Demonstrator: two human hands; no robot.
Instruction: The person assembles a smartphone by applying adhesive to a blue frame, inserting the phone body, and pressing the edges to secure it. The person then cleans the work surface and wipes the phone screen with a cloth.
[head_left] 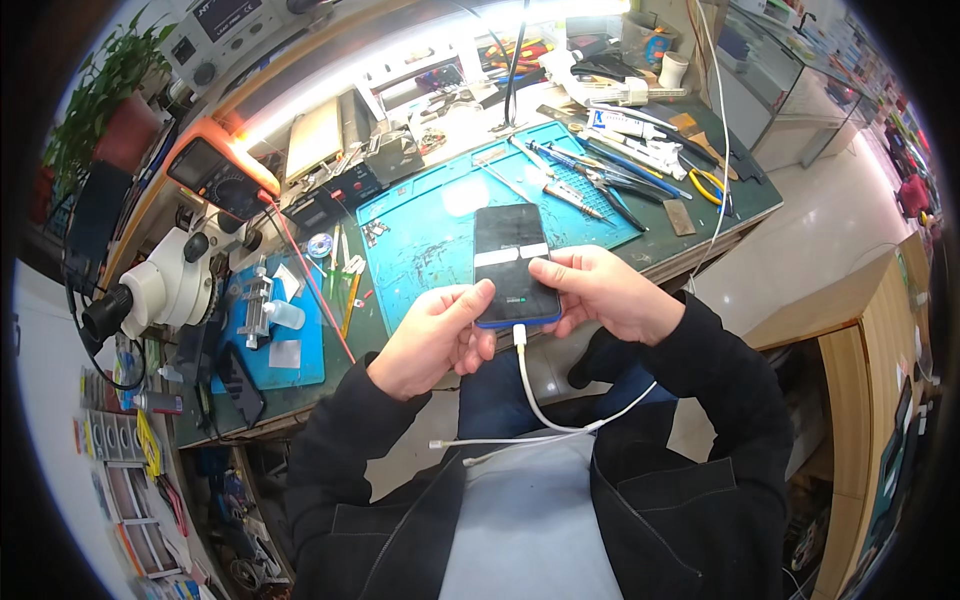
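Between both hands I hold a smartphone (507,280) with a blue edge, its dark screen facing up and a small green mark lit low on it. White strips cross the middle of the screen. My left hand (437,335) grips the phone's lower left side, thumb along the edge. Around the lower right side closes my right hand (600,292), its thumb on the screen. A white charging cable (527,375) is plugged into the phone's bottom end; it has several branches, and two loose plugs hang over my lap. Beneath the phone's far part lies a blue work mat (415,240).
Tweezers, screwdrivers and yellow-handled pliers (708,186) lie to the right on the bench. At the left stand an orange multimeter (222,172) and a white microscope (165,280). A smaller blue mat (312,350) bears a clamp and a bottle. Another dark phone (239,384) rests near the bench's left edge.
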